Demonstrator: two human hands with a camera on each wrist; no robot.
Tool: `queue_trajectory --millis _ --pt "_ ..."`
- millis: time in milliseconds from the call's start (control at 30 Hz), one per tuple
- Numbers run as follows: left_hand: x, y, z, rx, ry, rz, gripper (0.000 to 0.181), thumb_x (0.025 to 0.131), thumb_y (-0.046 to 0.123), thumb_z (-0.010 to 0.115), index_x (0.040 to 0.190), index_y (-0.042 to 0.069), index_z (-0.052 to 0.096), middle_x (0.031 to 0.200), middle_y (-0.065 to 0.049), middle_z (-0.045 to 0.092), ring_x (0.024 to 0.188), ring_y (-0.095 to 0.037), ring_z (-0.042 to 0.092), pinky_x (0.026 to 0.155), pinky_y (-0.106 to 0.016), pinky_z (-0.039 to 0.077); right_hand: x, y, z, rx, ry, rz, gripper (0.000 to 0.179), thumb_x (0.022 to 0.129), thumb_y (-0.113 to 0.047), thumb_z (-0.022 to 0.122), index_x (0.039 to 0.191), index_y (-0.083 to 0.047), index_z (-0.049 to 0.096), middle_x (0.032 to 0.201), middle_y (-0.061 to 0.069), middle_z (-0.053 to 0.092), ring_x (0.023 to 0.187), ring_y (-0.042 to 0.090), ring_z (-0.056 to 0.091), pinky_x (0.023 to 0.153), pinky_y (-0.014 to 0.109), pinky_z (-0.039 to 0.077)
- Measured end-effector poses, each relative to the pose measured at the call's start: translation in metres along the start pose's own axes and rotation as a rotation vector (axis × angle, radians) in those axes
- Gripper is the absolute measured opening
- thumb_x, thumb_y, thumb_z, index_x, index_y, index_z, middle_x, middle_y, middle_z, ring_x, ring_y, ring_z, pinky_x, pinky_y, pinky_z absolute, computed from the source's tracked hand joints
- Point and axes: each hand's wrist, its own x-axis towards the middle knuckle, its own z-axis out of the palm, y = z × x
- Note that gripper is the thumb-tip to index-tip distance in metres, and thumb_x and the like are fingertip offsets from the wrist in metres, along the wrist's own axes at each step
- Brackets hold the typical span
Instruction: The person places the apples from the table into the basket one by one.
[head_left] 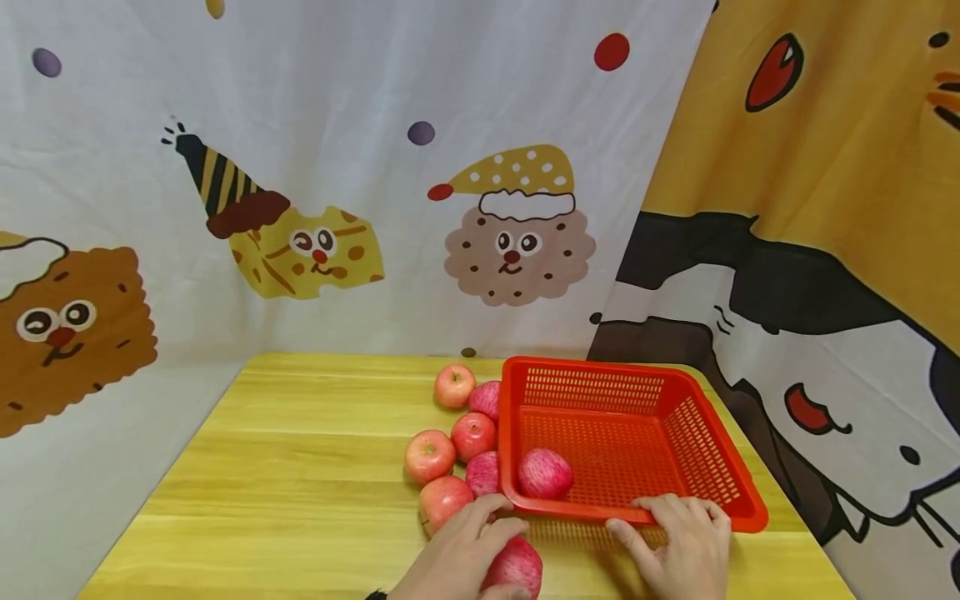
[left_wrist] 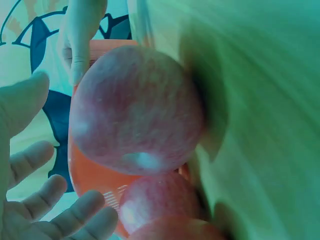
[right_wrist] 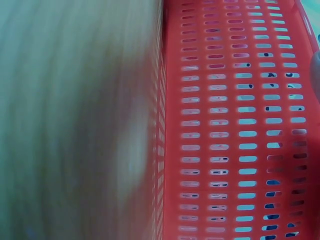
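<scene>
My left hand [head_left: 468,550] is at a red-pink apple [head_left: 516,567] on the table near the basket's front left corner. In the left wrist view, the fingers [left_wrist: 47,197] are spread beside this apple [left_wrist: 137,110], with a gap between. My right hand [head_left: 682,537] holds the front rim of a red plastic basket [head_left: 600,367], fingers over the rim and thumb on the near side. One apple [head_left: 545,473] lies inside the basket, in its front left corner. The right wrist view shows the slotted basket wall [right_wrist: 230,125], with a fingertip at the right edge.
Several apples crowd along the basket's left side, among them a paler apple [head_left: 454,386] at the back and another apple [head_left: 430,457] farthest left. All stand on a yellow wood-grain table [head_left: 300,467]. A cartoon-printed curtain [head_left: 337,150] hangs behind and to the sides.
</scene>
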Motion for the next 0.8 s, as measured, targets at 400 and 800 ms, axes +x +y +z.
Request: queue_trajectory --millis 400,800 --pt "-0.008 -0.007 0.025 0.219 -0.016 0.148 0.055 0.096 0.059 0.07 0.138 0.022 0.068 0.135 0.001 0.066 0.116 -0.016 0.064 0.093 -0.028 0.055 -0.002 0.001 0.002 -0.005 -0.004 0.004 0.044 0.07 -0.055 0.094 0.086 -0.019 0.076 0.08 0.002 0.074 0.08 0.029 0.061 0.092 0.056 0.032" --pt "-0.01 -0.001 0.034 0.169 -0.028 0.098 0.055 0.096 0.058 0.07 0.139 0.023 0.065 0.136 0.0 0.066 0.113 -0.014 0.065 0.093 -0.026 0.057 -0.001 0.004 0.003 0.006 0.039 -0.032 0.047 0.072 -0.061 0.091 0.086 -0.019 0.075 0.079 0.002 0.074 0.078 0.029 0.06 0.09 0.056 0.032"
